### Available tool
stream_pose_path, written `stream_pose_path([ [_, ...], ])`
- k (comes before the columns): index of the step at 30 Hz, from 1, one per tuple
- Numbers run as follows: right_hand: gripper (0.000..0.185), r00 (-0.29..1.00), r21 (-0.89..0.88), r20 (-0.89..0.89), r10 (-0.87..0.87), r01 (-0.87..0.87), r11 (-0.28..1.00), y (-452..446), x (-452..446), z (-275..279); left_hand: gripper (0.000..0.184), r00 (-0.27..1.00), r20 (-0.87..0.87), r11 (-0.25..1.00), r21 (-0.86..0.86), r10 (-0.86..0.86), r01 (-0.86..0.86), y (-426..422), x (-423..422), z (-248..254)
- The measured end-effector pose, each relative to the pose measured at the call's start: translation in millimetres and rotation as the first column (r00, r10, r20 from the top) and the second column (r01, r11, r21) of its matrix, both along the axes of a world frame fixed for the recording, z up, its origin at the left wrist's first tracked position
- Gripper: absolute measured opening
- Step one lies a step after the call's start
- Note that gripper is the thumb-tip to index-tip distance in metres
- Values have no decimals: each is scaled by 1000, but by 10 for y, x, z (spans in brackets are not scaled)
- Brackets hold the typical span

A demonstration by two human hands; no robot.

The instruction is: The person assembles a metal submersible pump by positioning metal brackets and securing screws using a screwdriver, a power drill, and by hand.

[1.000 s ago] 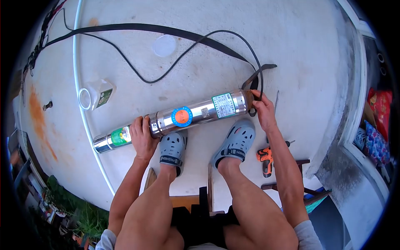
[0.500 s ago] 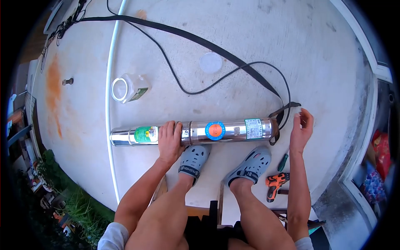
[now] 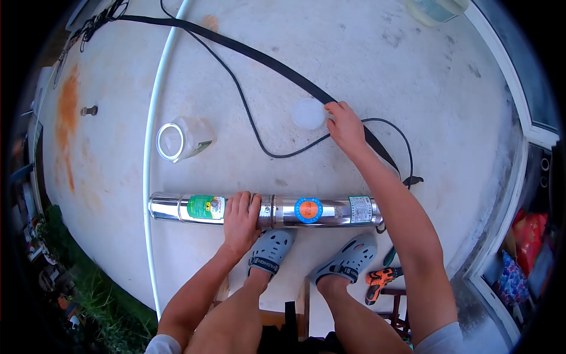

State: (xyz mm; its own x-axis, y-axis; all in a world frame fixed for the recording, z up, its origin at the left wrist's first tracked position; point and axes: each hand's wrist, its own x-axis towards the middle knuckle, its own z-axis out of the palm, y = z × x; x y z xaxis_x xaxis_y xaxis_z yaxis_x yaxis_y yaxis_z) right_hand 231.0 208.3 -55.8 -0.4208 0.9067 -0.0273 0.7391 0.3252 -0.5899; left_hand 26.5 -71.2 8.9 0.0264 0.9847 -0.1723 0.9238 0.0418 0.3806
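Note:
A long polished steel submersible pump, with green, blue-and-orange and white labels, lies crosswise on the floor before my feet. My left hand is wrapped over its middle from above. Further out, my right hand is over a flat black cable, at the right edge of a round translucent lid. Its fingers are curled with thumb near forefinger; whether they pinch the cable or a small item is hidden. My right forearm covers the pump's right end. A thin black cord curves under the right hand.
Left stand a clear open jar, a long white pipe and a small metal fitting. An orange-black power drill and a green-handled screwdriver lie by my right shoe. A translucent container is at the upper right.
My right hand has moved from beside the pump's right end, up and left to the lid and flat cable. My left hand stays on the pump. The view has shifted slightly.

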Motion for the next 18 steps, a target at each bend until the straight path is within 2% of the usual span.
stream_pose_path([
  [4, 16, 991, -47, 105, -84, 89, 995, 132, -203, -162, 86, 1000, -11, 1000, -2, -13, 13, -4, -25, -24],
  [7, 15, 995, -64, 90, -49, 55, 996, 171, -171, -226, 87, 1000, -1, 1000, -12, -5, 5, -13, -24, -36],
  [11, 11, 996, 37, 71, 58, -61, 997, 119, -74, -301, 85, 999, 32, 1000, -24, 3, -3, -9, -27, 0],
  [13, 12, 992, 26, 120, 35, -38, 999, 109, -95, -255, 86, 1000, 14, 1000, 16, -14, 14, -17, -35, -48],
  [16, 8, 987, 40, 159, 22, -29, 999, 84, 0, -221, 88, 1000, 7, 1000, -17, -8, 8, -28, -29, -52],
  [17, 8, 987, 38, 159, 27, -33, 999, 81, 84, -153, 89, 1000, 13, 1000, -10, -10, 10, -28, -32, -56],
  [18, 6, 998, -23, 13, 64, -64, 998, 48, 229, -49, 89, 1000, 18, 1000, -1, -12, 12, -23, -38, -54],
])
